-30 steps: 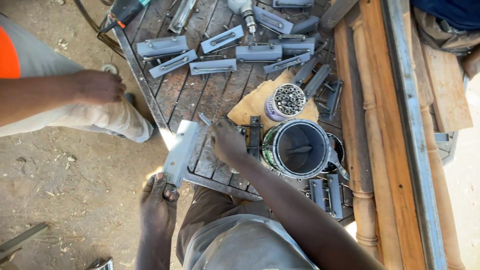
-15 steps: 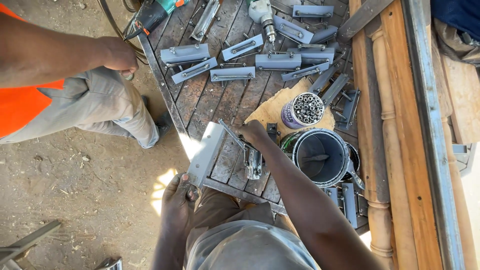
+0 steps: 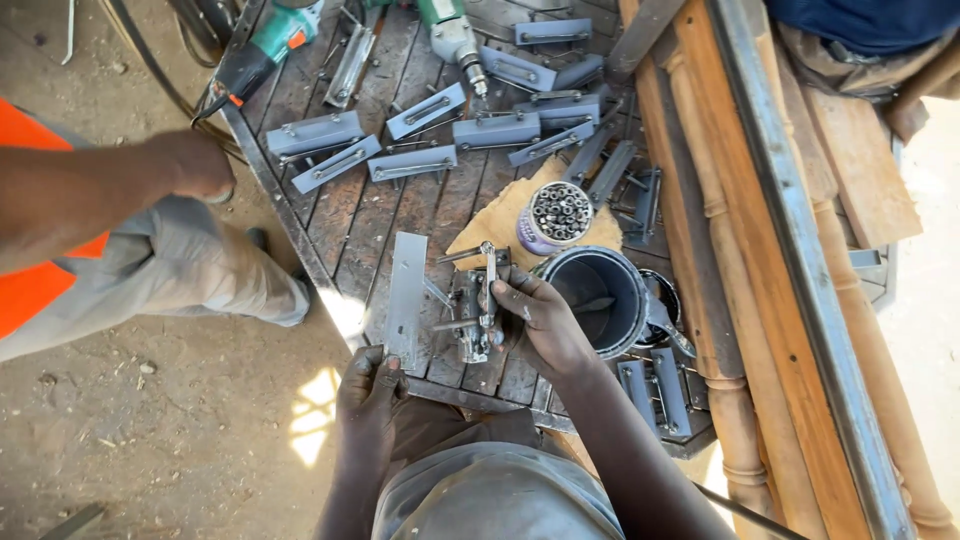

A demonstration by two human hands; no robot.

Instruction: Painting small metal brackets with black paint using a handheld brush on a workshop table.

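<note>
My left hand [image 3: 368, 392] grips the near end of a flat grey metal plate [image 3: 405, 296] that stands on the edge of a dark wooden bench [image 3: 375, 215]. My right hand [image 3: 537, 320] rests on the bench beside it, its fingers closed on a thin metal bolt piece [image 3: 487, 285] above a small pile of metal fittings [image 3: 467, 325]. A dark round tin [image 3: 600, 297] stands just right of my right hand.
Several grey metal latch plates [image 3: 412, 162] lie in rows across the bench. A small can of screws [image 3: 556, 214] sits on brown cardboard. Power tools [image 3: 262, 55] lie at the far end. Another person's hand [image 3: 190, 165] reaches in from the left. Turned wooden posts [image 3: 720, 290] lie at right.
My right hand has moved from the plate's top edge down to the fittings and taken a thin metal piece. The view has shifted, and the other person's hand has moved right.
</note>
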